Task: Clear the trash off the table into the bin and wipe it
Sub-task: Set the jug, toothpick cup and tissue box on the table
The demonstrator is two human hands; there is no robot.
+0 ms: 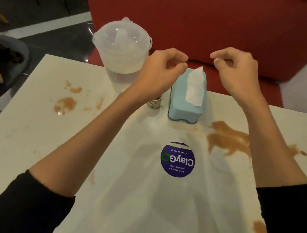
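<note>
My left hand and my right hand hover side by side above the far part of the white table. Each has its fingers curled and its thumb tip against its forefinger, with nothing visible between them. Just below and between the hands stands a light-blue tissue box, a white tissue sticking out of its top. Brown spills mark the table: a big one at the right, smaller ones at the left and one near the front right.
A clear lidded plastic container stands at the table's far edge. A small cup sits half hidden under my left wrist. A purple round sticker lies mid-table. A grey bin with brown paper stands at the left, a red sofa behind.
</note>
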